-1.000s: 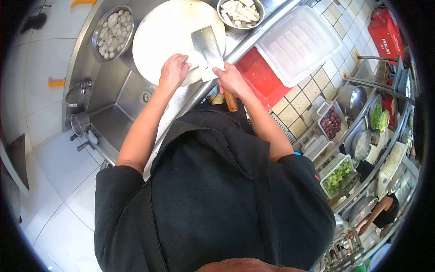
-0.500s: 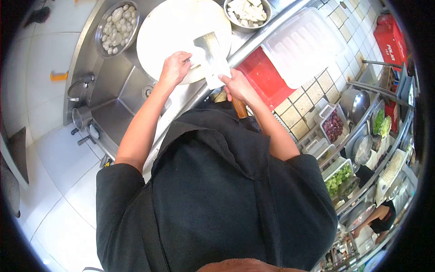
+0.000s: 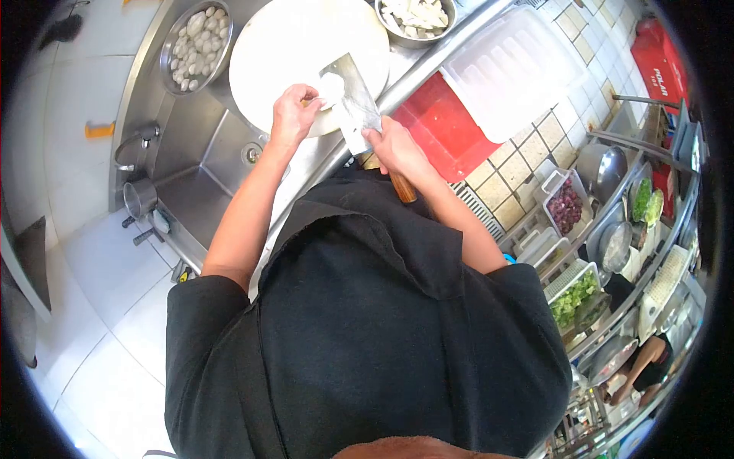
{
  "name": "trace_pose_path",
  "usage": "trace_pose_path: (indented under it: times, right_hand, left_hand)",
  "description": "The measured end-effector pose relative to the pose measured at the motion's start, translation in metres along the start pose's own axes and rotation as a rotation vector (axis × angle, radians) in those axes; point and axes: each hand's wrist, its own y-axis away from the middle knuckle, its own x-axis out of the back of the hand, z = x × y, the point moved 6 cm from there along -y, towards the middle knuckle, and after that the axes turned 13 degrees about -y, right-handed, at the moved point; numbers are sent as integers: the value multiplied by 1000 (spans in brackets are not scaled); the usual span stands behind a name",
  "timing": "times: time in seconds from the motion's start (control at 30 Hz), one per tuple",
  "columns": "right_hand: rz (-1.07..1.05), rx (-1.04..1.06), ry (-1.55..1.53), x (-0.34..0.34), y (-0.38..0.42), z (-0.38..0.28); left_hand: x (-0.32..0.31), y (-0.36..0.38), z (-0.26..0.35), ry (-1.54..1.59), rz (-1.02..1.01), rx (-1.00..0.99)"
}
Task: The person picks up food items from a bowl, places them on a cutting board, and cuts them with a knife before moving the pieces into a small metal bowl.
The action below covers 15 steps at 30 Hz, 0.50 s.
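Note:
My right hand (image 3: 395, 145) grips a wide cleaver (image 3: 352, 96) by its wooden handle, thumb near the base of the blade. The blade is over the lower right part of a round white board (image 3: 294, 53). At the blade's left side my left hand (image 3: 297, 115) has its fingertips pinched together, touching a small white piece (image 3: 331, 88). That piece is overexposed and its shape is hard to make out. Up and left is a metal bowl of whole round white pieces (image 3: 200, 50). Cut white pieces (image 3: 417, 17) fill another metal bowl at the board's upper right.
A steel sink (image 3: 191, 183) with a tap (image 3: 138, 141) lies left. Right of the counter are a red bin (image 3: 443, 126) and a translucent lid (image 3: 508, 76). Shelves at the right hold vegetable baskets (image 3: 566, 206). A co-worker's arm (image 3: 638, 367) shows at lower right.
The cleaver blade has tilted and shifted slightly left, and its surface looks darker. My right hand has moved slightly left. A white piece now shows more clearly beside the blade.

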Motion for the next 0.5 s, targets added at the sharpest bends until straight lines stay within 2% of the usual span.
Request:
trace_pose_path:
  times: [0.07,0.17,0.27,0.5]
  right_hand:
    - [11,19,35,2,12,-13]
    - [28,24,53,0,8,-14]
    - [39,16,28,-5,8,-23]
    - [57,32,-31,-23,-23,-21]
  left_hand:
    - [1,2,-4,25,-38,12]
    - [4,-4,-11,-93,-82,-176]
    - [-5,-7,-22,-25,-122,-118]
    - [-8,-3,-24,60,-57,-79]
